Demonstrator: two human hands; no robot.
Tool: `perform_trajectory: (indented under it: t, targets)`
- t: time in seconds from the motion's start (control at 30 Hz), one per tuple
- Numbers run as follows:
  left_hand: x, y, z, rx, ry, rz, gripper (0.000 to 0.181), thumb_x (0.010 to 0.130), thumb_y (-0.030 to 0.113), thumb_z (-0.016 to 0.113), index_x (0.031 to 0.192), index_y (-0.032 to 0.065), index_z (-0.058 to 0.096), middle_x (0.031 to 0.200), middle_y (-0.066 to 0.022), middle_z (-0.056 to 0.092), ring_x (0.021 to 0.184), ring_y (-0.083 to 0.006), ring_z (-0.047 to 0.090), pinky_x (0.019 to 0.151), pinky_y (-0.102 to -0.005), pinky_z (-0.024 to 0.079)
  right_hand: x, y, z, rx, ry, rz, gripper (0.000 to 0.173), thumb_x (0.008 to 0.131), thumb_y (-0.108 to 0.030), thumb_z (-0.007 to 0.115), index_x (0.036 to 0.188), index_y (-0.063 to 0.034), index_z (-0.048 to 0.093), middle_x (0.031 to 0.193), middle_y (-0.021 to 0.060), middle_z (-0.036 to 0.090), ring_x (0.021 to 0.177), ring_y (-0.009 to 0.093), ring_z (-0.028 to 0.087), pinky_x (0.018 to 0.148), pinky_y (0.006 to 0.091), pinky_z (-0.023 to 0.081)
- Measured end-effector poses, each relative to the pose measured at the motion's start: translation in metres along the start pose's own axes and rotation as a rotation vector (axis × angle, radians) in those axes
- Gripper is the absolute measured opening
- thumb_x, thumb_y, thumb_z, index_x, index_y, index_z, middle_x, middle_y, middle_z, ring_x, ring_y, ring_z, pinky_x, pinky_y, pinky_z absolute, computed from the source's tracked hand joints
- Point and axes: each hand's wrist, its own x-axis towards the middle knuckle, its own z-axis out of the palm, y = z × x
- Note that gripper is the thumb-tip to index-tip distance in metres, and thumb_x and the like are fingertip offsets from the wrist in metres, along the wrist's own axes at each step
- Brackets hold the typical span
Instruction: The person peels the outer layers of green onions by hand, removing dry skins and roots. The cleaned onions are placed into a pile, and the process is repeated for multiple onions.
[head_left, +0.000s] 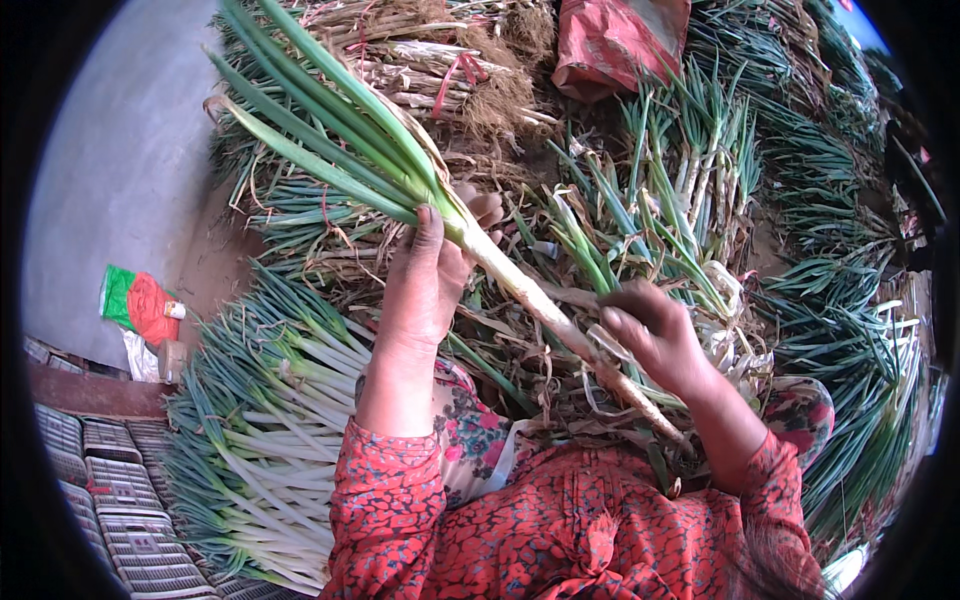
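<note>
A long Welsh onion (525, 289) with green leaves and a pale stalk slants across the middle, its root end near my lap. My left hand (439, 255) grips it where the leaves fan out, thumb on top. Close to the lower stalk is my right hand (652, 330), fingers curled and slightly blurred. A loose strip of outer skin (611, 343) stands off the stalk beside my right thumb. Green leaves (589, 255) reach up to those fingertips; whether they are held is not clear. Dry peeled leaves (525, 367) lie heaped beneath the stalk.
Cleaned onions (292, 427) with white stalks are piled at my left. Unpeeled bundles (450, 75) tied with red string lie ahead, by a red sack (619, 45). More green onions (825, 300) line the right side. Plastic crates (127, 487) stand at lower left.
</note>
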Motion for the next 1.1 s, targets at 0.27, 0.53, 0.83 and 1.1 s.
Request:
perform_trajectory:
  t: [0.27,0.53,0.83,1.1]
  targets:
    - [0.003,-0.002,0.002,-0.023,-0.04,-0.001,0.059,0.09,0.041,0.049,0.129,-0.001,0.037,0.13,-0.0126,0.044,0.122,-0.0212,0.041,0.103,-0.0362,0.03,0.105,-0.053,0.061,0.32,-0.037,-0.158,0.029,0.083,-0.024,0.065,0.092,0.0026,0.06,0.078,0.006,0.063,0.074,0.009,0.055,0.07,0.0265,0.047]
    - [0.002,-0.002,-0.024,-0.154,0.211,-0.044,0.048,0.092,0.038,0.046,0.121,0.0001,0.043,0.113,-0.013,0.054,0.106,-0.0244,0.052,0.094,-0.0394,0.04,0.086,-0.014,0.065,-0.18,-0.101,-0.308,0.017,0.081,-0.013,0.061,0.081,0.0019,0.052,0.072,0.018,0.051,0.068,0.034,0.052,0.062,0.0396,0.042]
    - [-0.005,0.035,-0.094,-0.194,0.462,0.198,0.044,0.092,0.036,0.043,0.11,-0.004,0.045,0.103,-0.0171,0.056,0.098,-0.0288,0.057,0.091,-0.0415,0.047,-0.036,0.047,-0.051,-0.285,-0.052,0.312,0.011,0.081,-0.005,0.058,0.083,0.0038,0.052,0.072,0.011,0.052,0.065,0.017,0.047,0.062,0.0309,0.041]
    - [-0.007,0.008,-0.057,-0.154,0.295,0.076,0.047,0.093,0.036,0.041,0.12,-0.0026,0.039,0.113,-0.0199,0.052,0.107,-0.0307,0.052,0.097,-0.0435,0.041,-0.048,0.02,-0.066,-0.533,0.092,0.13,0.018,0.076,-0.007,0.067,0.088,0.0016,0.057,0.08,0.0135,0.057,0.074,0.024,0.057,0.068,0.0324,0.046]
